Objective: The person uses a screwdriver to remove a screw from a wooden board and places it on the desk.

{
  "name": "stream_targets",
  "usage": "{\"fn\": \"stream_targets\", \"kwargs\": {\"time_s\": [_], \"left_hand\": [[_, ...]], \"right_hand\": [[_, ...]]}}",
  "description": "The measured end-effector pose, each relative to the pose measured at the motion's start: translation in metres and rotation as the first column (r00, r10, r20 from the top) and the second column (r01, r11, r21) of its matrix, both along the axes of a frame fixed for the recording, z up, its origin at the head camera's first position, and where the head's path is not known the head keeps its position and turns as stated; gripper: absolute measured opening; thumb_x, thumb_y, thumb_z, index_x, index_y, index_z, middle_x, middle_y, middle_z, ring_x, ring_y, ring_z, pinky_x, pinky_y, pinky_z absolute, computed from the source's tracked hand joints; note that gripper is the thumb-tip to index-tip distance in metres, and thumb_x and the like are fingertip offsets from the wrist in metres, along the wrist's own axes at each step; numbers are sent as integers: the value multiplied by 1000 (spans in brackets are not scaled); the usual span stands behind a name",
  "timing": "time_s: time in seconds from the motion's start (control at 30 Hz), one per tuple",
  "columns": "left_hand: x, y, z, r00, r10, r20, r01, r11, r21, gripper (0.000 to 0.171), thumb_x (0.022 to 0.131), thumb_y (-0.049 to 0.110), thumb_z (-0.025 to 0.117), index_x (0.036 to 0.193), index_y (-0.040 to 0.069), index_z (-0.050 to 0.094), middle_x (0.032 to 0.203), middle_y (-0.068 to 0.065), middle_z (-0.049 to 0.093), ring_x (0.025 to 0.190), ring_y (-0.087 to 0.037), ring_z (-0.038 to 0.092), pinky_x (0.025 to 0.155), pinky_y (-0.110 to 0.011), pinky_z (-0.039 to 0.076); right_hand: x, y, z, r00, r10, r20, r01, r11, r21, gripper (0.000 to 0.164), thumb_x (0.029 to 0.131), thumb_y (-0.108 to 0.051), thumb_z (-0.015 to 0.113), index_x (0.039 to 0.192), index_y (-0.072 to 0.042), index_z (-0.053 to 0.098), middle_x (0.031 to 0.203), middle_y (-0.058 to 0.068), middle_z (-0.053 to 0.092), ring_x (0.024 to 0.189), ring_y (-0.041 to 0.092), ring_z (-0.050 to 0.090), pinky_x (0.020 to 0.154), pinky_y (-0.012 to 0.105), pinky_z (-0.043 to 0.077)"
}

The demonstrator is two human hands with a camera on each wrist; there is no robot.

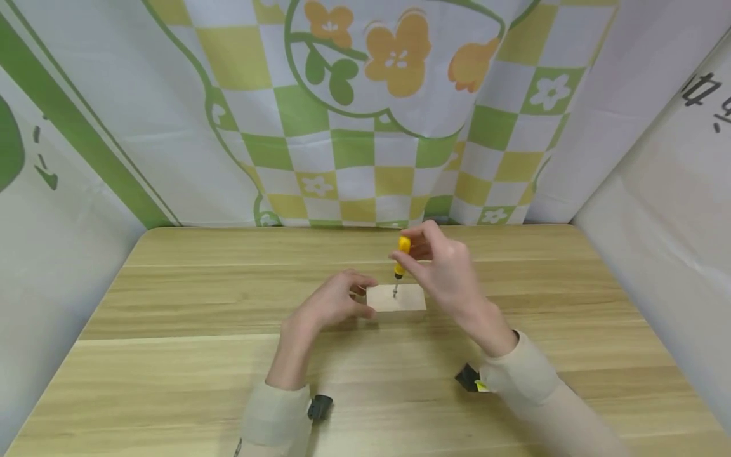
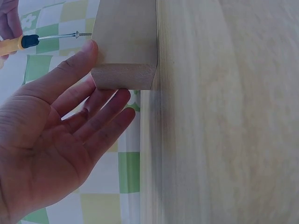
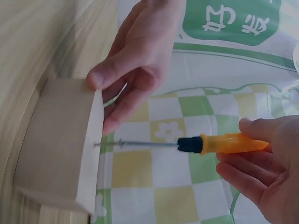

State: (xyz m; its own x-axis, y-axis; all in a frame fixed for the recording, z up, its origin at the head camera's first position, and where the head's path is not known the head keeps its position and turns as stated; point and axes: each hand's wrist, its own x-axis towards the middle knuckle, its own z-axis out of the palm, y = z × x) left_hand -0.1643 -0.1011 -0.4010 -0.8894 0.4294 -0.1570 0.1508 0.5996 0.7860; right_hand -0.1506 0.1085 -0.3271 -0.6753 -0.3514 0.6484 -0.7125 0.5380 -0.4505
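Note:
A pale wooden block (image 1: 410, 301) lies on the table, and my left hand (image 1: 337, 299) holds its left end between thumb and fingers. A screw (image 3: 111, 143) stands upright with its point in the block's top face, most of its shank showing. My right hand (image 1: 451, 270) pinches the yellow handle of a screwdriver (image 3: 229, 143) between thumb and fingers. The screwdriver's metal shaft points down, and its tip meets the screw head. In the left wrist view, the thumb of the left hand (image 2: 60, 121) touches the block's upper edge near the screw.
The wood-grain table (image 1: 188, 374) extends around both hands. Behind its far edge hangs a checked green, yellow and white curtain (image 1: 354, 152). White fabric walls (image 1: 674, 209) stand at both sides. Small dark wrist devices (image 1: 320, 407) sit by each sleeve.

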Motion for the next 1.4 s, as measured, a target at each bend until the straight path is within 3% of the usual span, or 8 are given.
{"fn": "stream_targets", "kwargs": {"time_s": [0.37, 0.53, 0.7, 0.9, 1.0, 1.07, 1.23, 1.4], "left_hand": [[0, 1, 0, 1000, 10, 23, -10, 1000, -4, 59, 79, 16, 83, 134, 8, 62, 132, -8, 62, 117, -25, 62, 103, -41, 50], [0, 1, 1, 1000, 9, 12, -9, 1000, -14, 59, 79, 17, 84, 133, 8, 63, 130, -8, 64, 115, -24, 62, 102, -41, 51], [0, 3, 2, 1000, 6, 13, -6, 1000, -23, 60, 78, 18, 85, 133, 7, 63, 127, -8, 65, 113, -24, 63, 99, -40, 52], [3, 3, 6, 1000, 12, 13, -11, 998, -57, 60, 79, 19, 84, 134, 9, 63, 128, -6, 63, 114, -24, 62, 100, -40, 51], [4, 3, 6, 1000, -2, 8, 2, 999, -47, 58, 80, 17, 83, 134, 8, 63, 130, -7, 63, 116, -25, 62, 101, -41, 51], [4, 2, 5, 1000, -18, 6, 19, 999, -31, 57, 80, 16, 82, 134, 8, 62, 131, -8, 62, 117, -26, 62, 101, -41, 51], [4, 2, 3, 999, -35, 8, 35, 999, -4, 58, 80, 15, 81, 134, 7, 62, 134, -9, 61, 119, -28, 62, 102, -42, 51], [3, 3, 3, 1000, -24, 13, 24, 1000, 0, 57, 80, 14, 81, 133, 7, 62, 135, -8, 61, 119, -27, 62, 102, -41, 52]], "right_hand": [[0, -3, -3, 995, 71, 73, -62, 992, -113, 23, 84, 1, 75, 102, 4, 61, 91, 17, 76, 79, 22, 76, 69, 18, 59], [-4, -4, -4, 985, 152, 85, -139, 981, -137, 20, 86, 4, 72, 103, 4, 61, 98, 18, 76, 84, 24, 76, 72, 19, 59], [-9, 0, -6, 960, 257, 112, -237, 958, -164, 20, 87, 7, 69, 103, 3, 59, 104, 19, 74, 90, 26, 75, 76, 21, 60], [-11, 9, -3, 911, 346, 225, -318, 936, -154, 19, 91, 5, 64, 109, 1, 57, 111, 15, 73, 99, 25, 73, 81, 25, 60], [-13, 13, -5, 914, 317, 253, -283, 945, -162, 19, 93, 2, 64, 110, -1, 56, 112, 13, 73, 101, 24, 73, 81, 26, 60], [-13, 14, -7, 933, 264, 242, -228, 959, -167, 20, 91, 1, 67, 109, -1, 58, 111, 13, 73, 100, 23, 72, 81, 26, 60], [-10, 13, -8, 988, 126, 88, -117, 988, -96, 27, 82, -4, 79, 105, 0, 65, 98, 10, 67, 88, 19, 68, 73, 29, 62], [-4, 8, -3, 999, 51, -16, -52, 998, -42, 27, 80, -6, 82, 102, 0, 67, 88, 8, 66, 76, 17, 68, 62, 22, 59]]}}
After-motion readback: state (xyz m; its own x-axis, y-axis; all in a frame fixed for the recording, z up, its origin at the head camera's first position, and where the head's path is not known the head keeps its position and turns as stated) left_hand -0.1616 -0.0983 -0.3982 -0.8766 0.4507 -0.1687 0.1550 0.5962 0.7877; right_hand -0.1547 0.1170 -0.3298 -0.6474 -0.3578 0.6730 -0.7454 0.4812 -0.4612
